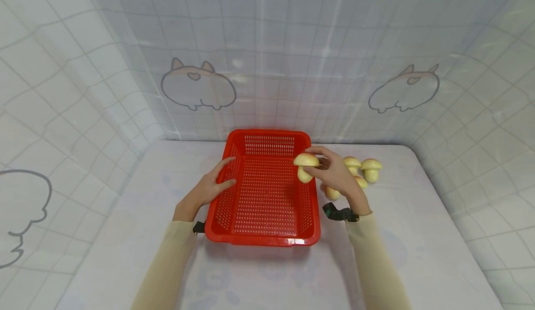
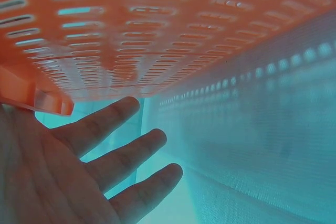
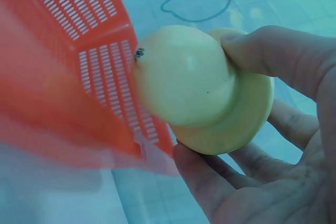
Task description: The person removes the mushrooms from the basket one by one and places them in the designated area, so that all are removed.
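In the head view my left hand (image 1: 207,188) rests on the left rim of a red perforated plastic basket (image 1: 264,242), index finger and thumb reaching over the edge. Below that rim, in the left wrist view, three straight, spread fingers (image 2: 128,158) lie alongside the basket's slotted outer wall (image 2: 152,30). My right hand (image 1: 334,171) pinches a yellow toy mushroom (image 1: 305,160) above the basket's right rim. Its rounded stem (image 3: 181,77) points toward the basket in the right wrist view, with thumb and fingers on the cap (image 3: 247,114).
Several more yellow mushrooms (image 1: 371,170) lie on the white table (image 1: 418,235), right of the basket and partly behind my right hand. A pale gridded curtain-like sheet with cartoon animal outlines (image 1: 198,87) rises at the table's back edge and along both sides.
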`<state>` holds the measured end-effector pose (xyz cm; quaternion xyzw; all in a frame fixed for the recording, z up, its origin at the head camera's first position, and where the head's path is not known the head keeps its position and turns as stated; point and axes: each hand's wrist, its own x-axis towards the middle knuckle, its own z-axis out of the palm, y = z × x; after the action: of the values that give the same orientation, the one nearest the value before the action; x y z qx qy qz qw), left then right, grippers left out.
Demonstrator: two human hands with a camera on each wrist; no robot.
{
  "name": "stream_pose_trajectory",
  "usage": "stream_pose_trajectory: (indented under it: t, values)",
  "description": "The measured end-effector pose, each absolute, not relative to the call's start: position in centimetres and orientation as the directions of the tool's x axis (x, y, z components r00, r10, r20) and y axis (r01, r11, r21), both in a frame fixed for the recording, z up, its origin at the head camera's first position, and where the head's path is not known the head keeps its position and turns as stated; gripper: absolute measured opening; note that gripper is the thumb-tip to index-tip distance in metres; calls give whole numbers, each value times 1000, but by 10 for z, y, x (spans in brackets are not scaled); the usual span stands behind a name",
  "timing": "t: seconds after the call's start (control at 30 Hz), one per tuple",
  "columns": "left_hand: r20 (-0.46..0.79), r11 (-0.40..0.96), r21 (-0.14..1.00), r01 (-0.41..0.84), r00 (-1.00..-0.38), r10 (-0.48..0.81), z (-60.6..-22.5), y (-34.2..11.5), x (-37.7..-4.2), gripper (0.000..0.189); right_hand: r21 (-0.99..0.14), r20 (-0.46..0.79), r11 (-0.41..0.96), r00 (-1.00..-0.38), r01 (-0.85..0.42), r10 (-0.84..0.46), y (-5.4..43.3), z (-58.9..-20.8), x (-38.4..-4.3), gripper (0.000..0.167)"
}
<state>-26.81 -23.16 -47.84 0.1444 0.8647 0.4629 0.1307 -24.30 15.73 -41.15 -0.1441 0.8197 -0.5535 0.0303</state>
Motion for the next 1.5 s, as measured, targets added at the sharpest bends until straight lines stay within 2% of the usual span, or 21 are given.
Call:
stream_pose_trajectory:
  t: [0.2,0.37,0.73,1.03,1.3,1.5]
  values:
    - [-83,535,834,138,-926,368,-478,-231,-268,74,-911,107,363,-962,-196,-249,170,-415,-236,55]
    - [-89,536,834,127,-930,357,-479,-231,-268,76,-913,108,364,-970,-184,-219,182,-415,-227,51]
    - [-70,542,827,147,-931,358,-479,-233,-268,76,-898,189,363,-963,-248,-189,207,-418,-216,53]
    - [-82,537,833,135,-929,361,-477,-235,-266,75,-866,166,455,-977,-208,-130,226,-417,-210,49]
    - [-89,530,839,127,-927,363,-477,-236,-265,74,-855,197,464,-973,-232,-123,245,-422,-211,46]
    - [-88,535,835,130,-928,363,-478,-235,-265,74,-850,158,493,-983,-186,-98,260,-421,-207,48]
